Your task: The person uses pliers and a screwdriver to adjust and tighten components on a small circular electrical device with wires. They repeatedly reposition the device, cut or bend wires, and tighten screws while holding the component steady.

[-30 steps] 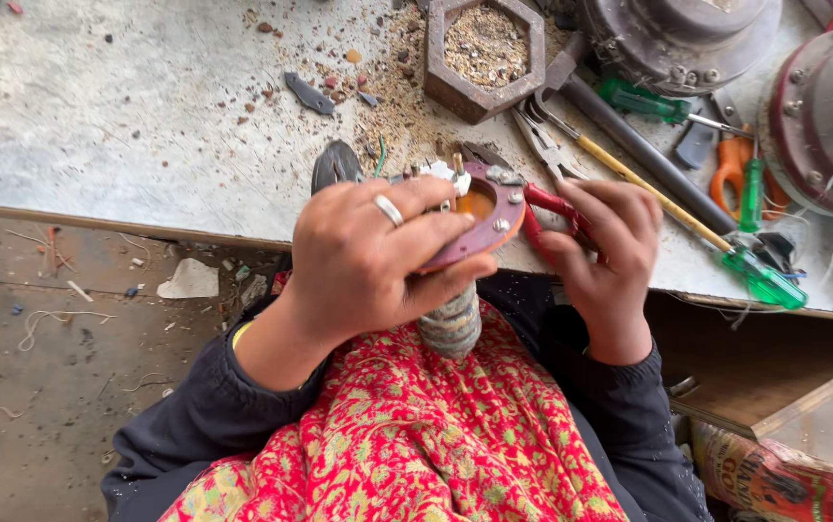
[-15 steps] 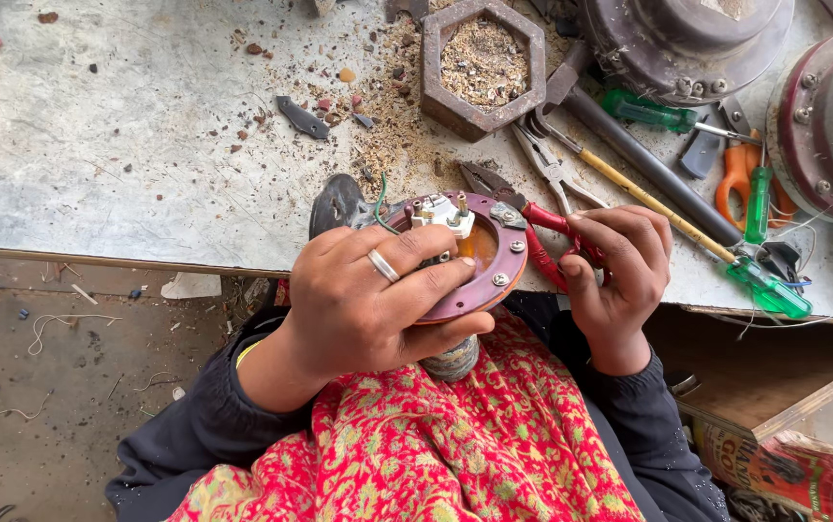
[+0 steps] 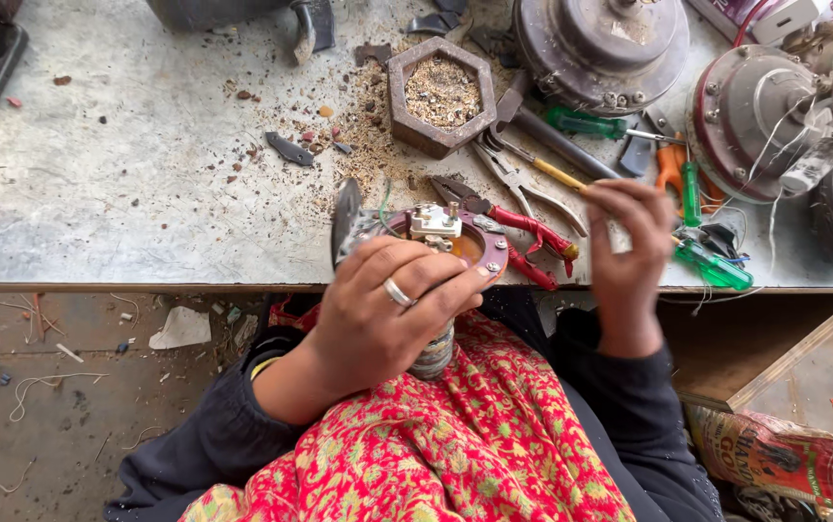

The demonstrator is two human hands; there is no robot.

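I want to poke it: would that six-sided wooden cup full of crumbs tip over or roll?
Probably not. The hexagonal cup sits on a broad flat base, so it should slide across the bench. Its thick walls look heavy. A hard shove might spill the filling.
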